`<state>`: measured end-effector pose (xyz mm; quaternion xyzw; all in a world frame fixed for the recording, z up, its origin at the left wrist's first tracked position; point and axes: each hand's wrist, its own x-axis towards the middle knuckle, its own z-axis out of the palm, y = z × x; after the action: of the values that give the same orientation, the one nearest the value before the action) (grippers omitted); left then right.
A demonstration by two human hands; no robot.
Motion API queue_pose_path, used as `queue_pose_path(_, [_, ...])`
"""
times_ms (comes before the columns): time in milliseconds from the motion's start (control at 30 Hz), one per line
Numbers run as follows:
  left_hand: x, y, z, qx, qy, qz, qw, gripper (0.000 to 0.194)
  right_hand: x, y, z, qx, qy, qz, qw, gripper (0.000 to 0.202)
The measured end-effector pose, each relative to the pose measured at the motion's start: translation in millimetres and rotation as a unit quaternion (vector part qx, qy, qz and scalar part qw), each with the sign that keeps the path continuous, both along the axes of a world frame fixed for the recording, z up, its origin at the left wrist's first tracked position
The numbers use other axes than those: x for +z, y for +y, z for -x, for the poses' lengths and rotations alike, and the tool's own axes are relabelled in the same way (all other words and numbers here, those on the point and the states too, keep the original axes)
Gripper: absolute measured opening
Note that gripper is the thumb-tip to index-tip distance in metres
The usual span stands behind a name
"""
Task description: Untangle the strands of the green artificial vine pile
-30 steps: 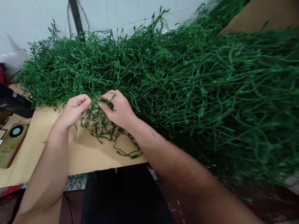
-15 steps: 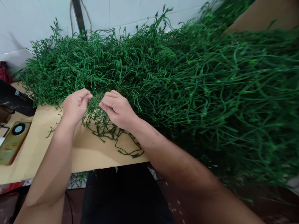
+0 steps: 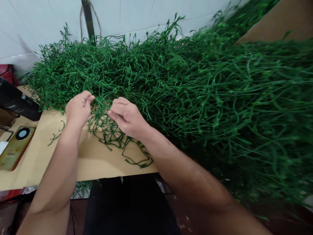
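Note:
A long heap of thin green stems (image 3: 171, 75) with small lighter tips spreads across the view. My left hand (image 3: 79, 107) is closed in a pinch at the heap's front edge; what its fingertips hold is too small to make out. To its right, my right hand (image 3: 128, 116) is also closed, thumb pressed to the curled fingers, with its contents hidden. Loose green stems (image 3: 112, 130) lie tangled on the cardboard (image 3: 97, 160) between and below the hands. One small sprig (image 3: 56, 133) lies apart, left of my left forearm.
On the left are a black bottle (image 3: 18, 99) lying tilted, a gold phone (image 3: 17, 148) and a red bag (image 3: 8, 73). A dark post (image 3: 88, 19) stands by the white tiled wall (image 3: 137, 16). A brown cardboard piece (image 3: 281, 24) is at the upper right.
My hands have moved slightly apart, and both remain closed. The whole view has shifted a little, with the heap and wall now lower and further right.

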<state>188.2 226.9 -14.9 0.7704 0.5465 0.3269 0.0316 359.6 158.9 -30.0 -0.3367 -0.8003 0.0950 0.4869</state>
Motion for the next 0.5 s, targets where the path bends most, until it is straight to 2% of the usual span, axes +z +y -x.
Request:
queue_pose_path(67, [-3.0,8.9,12.4,0.036,-0.025,-0.007,0.999,0.015,3.9,-6.7,0.0,0.013,0.009,-0.003,1.000,0.034])
queue_pose_path(167, [-6.4,21.9,39.6,0.131,-0.075,-0.010,0.988,0.020,8.4,-17.4,1.1,0.036,0.043,0.001,0.998,0.036])
queue_pose_path(200, [-6.0,23.7,46.6,0.140,-0.088,0.002,0.986,0.021,8.2,-19.0,1.6,0.037,0.051,0.006,0.998,0.037])
queue_pose_path(233, [-4.6,23.7,50.9,0.124,-0.106,0.006,0.987,0.021,7.0,-19.0,2.0,0.032,0.055,0.010,0.998,0.037])
queue_pose_path(300, [0.5,18.6,49.5,0.047,-0.134,0.019,0.990,0.019,1.3,-14.8,2.5,-0.002,0.051,0.017,0.999,0.036])
queue_pose_path(400, [9.0,5.3,32.4,-0.062,-0.135,0.045,0.988,0.018,-10.4,-4.4,0.6,-0.120,0.038,-0.002,0.992,0.018])
queue_pose_path(433, [10.8,1.3,26.7,-0.082,-0.130,0.055,0.987,0.018,-13.7,-1.8,-0.6,-0.164,0.037,-0.014,0.986,0.012])
queue_pose_path(500, [12.1,-4.3,19.4,-0.109,-0.124,0.073,0.984,0.017,-17.6,0.8,-2.8,-0.230,0.039,-0.038,0.972,0.012])
